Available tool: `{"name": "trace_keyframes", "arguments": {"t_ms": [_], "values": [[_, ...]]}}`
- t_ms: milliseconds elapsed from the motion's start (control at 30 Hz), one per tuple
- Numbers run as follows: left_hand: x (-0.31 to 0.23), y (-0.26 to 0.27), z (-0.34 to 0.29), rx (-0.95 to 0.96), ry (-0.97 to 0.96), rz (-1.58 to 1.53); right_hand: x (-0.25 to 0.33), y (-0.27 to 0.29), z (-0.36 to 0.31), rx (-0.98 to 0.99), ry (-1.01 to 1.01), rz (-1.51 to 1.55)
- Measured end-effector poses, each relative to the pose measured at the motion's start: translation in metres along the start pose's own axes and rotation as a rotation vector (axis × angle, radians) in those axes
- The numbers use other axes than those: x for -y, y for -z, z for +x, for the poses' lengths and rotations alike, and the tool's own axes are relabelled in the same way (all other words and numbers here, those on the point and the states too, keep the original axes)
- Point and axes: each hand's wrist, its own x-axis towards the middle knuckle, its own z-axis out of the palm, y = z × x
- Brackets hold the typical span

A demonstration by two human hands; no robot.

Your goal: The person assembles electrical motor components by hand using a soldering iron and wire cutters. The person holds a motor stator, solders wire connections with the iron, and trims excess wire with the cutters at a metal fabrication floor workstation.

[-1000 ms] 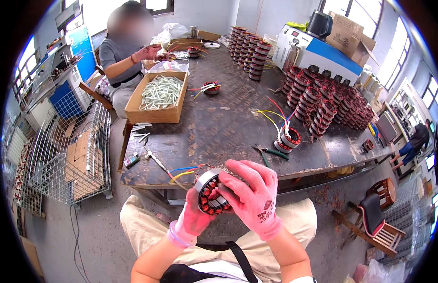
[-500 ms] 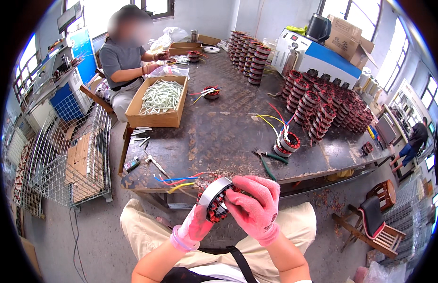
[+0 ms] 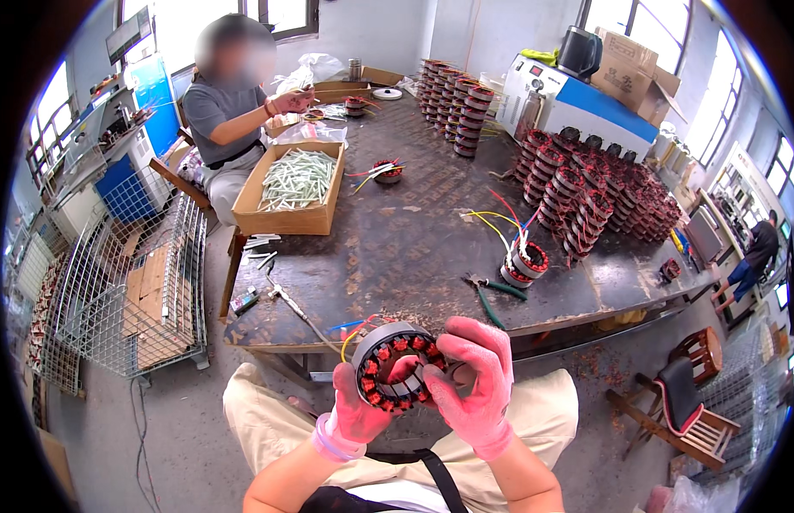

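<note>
I hold a motor stator [image 3: 380, 345], a grey metal ring with red-wound teeth inside, above my lap at the table's front edge. My left hand [image 3: 356, 409], in a pink glove, grips its lower left side. On the right rim, my right hand [image 3: 481, 376], gloved too, has its thumb against the inner edge with the fingers curled behind. The ring's open face is tilted toward me. Yellow, red and blue leads run off behind its upper left. Beyond lie green-handled pliers [image 3: 488, 301], beside a standing stator with coloured leads [image 3: 525, 264].
Stator stacks [image 3: 576, 192] fill the table's right side, with more at the back. A cardboard box [image 3: 335, 198] of white sleeves stands at left, near a seated co-worker [image 3: 230, 115]. A thin torch-like tool with a hose [image 3: 288, 299] lies at the left edge.
The stator has turned from nearly edge-on to show its open inner face. Its leads have swung behind it. My right hand has shifted slightly right; the co-worker's hands have risen.
</note>
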Motion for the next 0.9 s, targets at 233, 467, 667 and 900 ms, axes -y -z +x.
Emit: {"name": "trace_keyframes", "arguments": {"t_ms": [233, 467, 667, 900], "values": [[-0.005, -0.017, -0.006, -0.026, 0.102, -0.067, 0.006, 0.001, 0.004, 0.095, -0.161, 0.111], [0.001, -0.003, -0.009, 0.033, 0.141, -0.08, 0.011, 0.001, -0.002, 0.124, -0.452, 0.506], [0.015, 0.006, -0.008, 0.252, 0.057, -0.404, 0.016, 0.007, -0.006, 0.178, -0.435, 0.48], [0.007, 0.003, -0.013, 0.033, 0.101, -0.065, 0.018, 0.01, -0.01, 0.173, -0.471, 0.527]]}}
